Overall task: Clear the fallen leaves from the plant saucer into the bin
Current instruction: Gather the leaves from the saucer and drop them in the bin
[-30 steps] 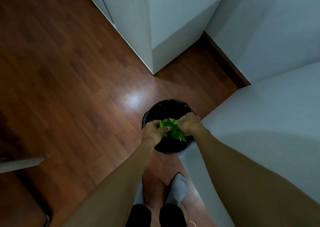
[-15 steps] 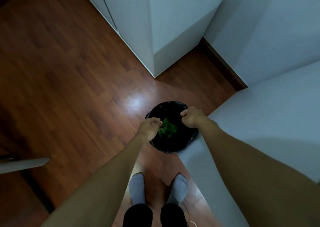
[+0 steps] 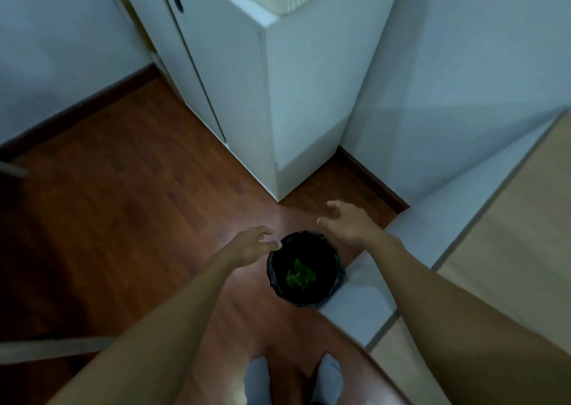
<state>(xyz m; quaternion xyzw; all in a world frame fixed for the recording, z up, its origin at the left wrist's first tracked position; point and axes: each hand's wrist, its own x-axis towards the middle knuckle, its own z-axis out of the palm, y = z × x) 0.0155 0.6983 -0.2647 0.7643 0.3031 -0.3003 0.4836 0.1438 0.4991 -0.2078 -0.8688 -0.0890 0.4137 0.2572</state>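
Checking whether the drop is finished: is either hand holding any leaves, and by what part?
Nothing is held. Left hand and right hand are open and empty; the leaves lie inside the bin.

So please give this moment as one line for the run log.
leaves: in bin | left hand: open, empty | right hand: open, empty | bin: on floor
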